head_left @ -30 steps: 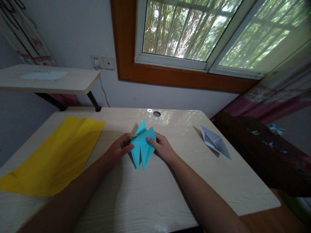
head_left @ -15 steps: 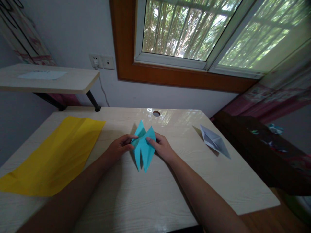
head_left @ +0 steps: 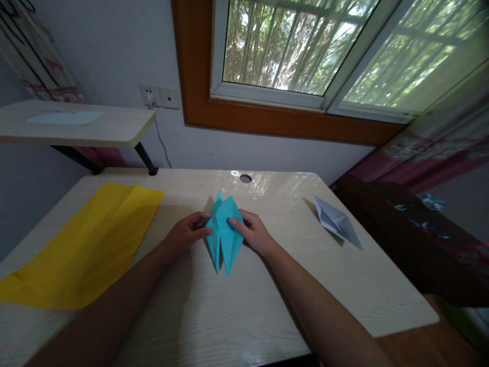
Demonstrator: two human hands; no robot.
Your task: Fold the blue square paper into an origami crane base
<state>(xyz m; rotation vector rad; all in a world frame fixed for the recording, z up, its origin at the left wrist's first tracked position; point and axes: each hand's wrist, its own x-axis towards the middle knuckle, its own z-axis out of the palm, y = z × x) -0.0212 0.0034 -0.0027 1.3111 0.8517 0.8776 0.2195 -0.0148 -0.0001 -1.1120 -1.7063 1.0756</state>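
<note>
Head view, the only one on offer. Turquoise folded paper (head_left: 224,232) lying near the middle of the tabletop (head_left: 229,316), a little toward the far edge where the round cable hole (head_left: 245,178) sits. Long and narrow in shape, with the long axis running from the far edge toward the near edge: one broad point aimed at the hole, two slim points aimed back at the body. Pinched from both sides across the short axis. Left hand (head_left: 186,235) closed on the left flank, thumb tip on top of the paper, fingers curled in behind. Right hand (head_left: 254,233) closed on the right flank, forefinger laid flat over the upper layer near the middle crease. Both hands level with the widest part, so equally near; the slim points jutting free below the grip, the broad point free above it. Whether the lower layer rests flat on the wood or is raised slightly, cannot tell.

Well apart to the left, a yellow sheet (head_left: 82,244) spread flat and reaching the left edge. Well apart to the right, near the right edge, a pale grey folded piece (head_left: 336,220), untouched. Beyond the far left corner, a raised side shelf (head_left: 114,130) with a pale sheet on it.
</note>
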